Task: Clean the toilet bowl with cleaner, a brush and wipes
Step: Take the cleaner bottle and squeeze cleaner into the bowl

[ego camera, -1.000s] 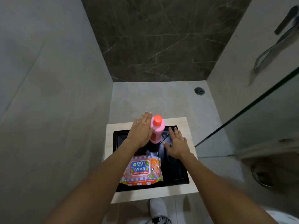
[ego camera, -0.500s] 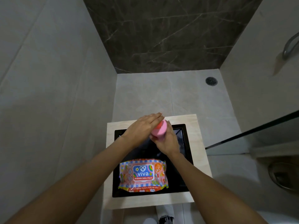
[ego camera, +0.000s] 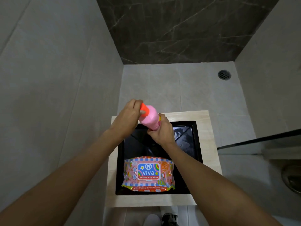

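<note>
Two hands hold the pink cleaner bottle point(ego camera: 150, 119) tilted above a black tray point(ego camera: 197, 144) on a pale stool point(ego camera: 210, 132) — left hand point(ego camera: 128, 119) closed round its orange cap point(ego camera: 144, 110), right hand point(ego camera: 161, 132) gripping the base. Wipes pack point(ego camera: 149, 173) lies in the tray's near end; grey tiled floor point(ego camera: 162, 85), dark marble wall point(ego camera: 179, 28), drain point(ego camera: 224, 75) in the far corner.

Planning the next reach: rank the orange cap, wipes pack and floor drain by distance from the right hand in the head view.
1. Orange cap, just up-left of the right hand, under the left hand.
2. Wipes pack, below, in the black tray.
3. Floor drain, far upper right.
</note>
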